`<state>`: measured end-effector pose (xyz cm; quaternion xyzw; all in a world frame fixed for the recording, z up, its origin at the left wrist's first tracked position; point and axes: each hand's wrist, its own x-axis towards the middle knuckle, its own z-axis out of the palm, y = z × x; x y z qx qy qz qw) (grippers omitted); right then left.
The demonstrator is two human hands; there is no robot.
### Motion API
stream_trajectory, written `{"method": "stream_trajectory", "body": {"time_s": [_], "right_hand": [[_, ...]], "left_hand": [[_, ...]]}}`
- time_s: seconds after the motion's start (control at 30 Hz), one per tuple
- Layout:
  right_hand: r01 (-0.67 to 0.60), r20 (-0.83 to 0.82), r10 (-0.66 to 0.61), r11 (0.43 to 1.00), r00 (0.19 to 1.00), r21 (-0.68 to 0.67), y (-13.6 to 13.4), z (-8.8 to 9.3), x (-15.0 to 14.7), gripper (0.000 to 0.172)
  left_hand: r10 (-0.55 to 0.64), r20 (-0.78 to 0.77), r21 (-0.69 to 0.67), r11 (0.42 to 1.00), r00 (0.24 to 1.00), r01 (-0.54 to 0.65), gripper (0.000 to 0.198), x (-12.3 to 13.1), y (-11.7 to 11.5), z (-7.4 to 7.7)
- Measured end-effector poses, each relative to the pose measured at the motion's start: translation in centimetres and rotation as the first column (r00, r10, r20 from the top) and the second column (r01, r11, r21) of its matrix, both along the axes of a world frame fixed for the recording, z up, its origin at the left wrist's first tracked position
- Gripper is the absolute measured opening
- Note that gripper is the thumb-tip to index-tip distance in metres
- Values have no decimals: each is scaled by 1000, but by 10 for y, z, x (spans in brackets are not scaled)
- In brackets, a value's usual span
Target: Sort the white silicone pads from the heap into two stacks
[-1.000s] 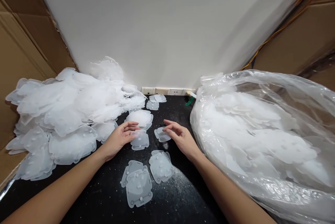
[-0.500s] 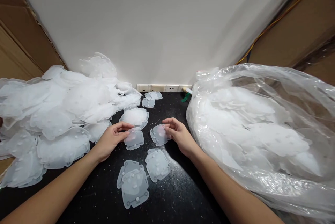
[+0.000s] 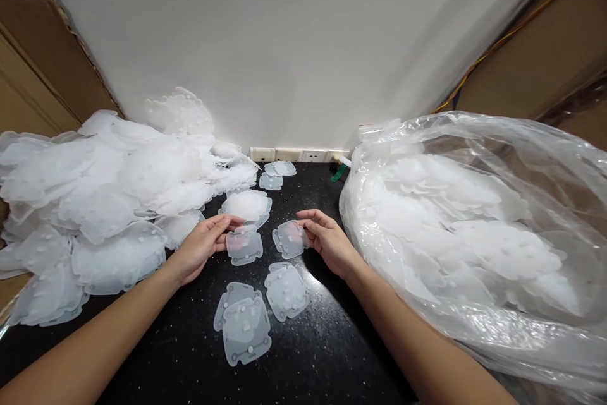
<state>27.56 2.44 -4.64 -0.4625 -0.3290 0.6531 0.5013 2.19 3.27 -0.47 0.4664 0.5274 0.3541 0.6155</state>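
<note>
My left hand [image 3: 205, 244] pinches the edge of a translucent white plastic sheet piece [image 3: 245, 247] with notched sides and small round bumps. In my right hand [image 3: 328, 239] a second piece of the same kind [image 3: 289, 239] is gripped by its right edge; some fingers show through it. Both pieces are apart, above the black speckled tabletop [image 3: 190, 342]. A small stack of such pieces [image 3: 246, 206] lies just behind the left one. Nearer to me are another stack [image 3: 287, 291] and two overlapping pieces [image 3: 246, 329].
A large heap of these pieces [image 3: 128, 165] covers the left side. On the right a clear plastic bag [image 3: 474, 329] holds many more. Several pieces [image 3: 271, 181] lie at the back, before power sockets [image 3: 313, 156] along the white wall [image 3: 284, 45]. Cardboard [image 3: 38, 45] flanks the sides.
The view has shifted slightly. My left thumb and fingers have changed their hold on the left piece a little. Both hands still hold their pieces in nearly the same places.
</note>
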Motion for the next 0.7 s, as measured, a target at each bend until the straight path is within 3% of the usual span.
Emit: {"method": "stream_trajectory", "body": {"time_s": [0.3, 0.6, 0.7], "right_hand": [[11, 60, -13, 1000, 998, 22, -2, 0, 1, 38], [-9, 69, 1, 993, 998, 114, -6, -2, 0, 43], [-120, 71, 110, 980, 991, 161, -11, 6, 0, 39]], "left_hand": [[-29, 17, -18, 999, 999, 29, 50, -3, -1, -1], [-63, -25, 7, 998, 998, 63, 33, -3, -4, -4], [-203, -40, 92, 974, 978, 206, 32, -9, -6, 6]]}}
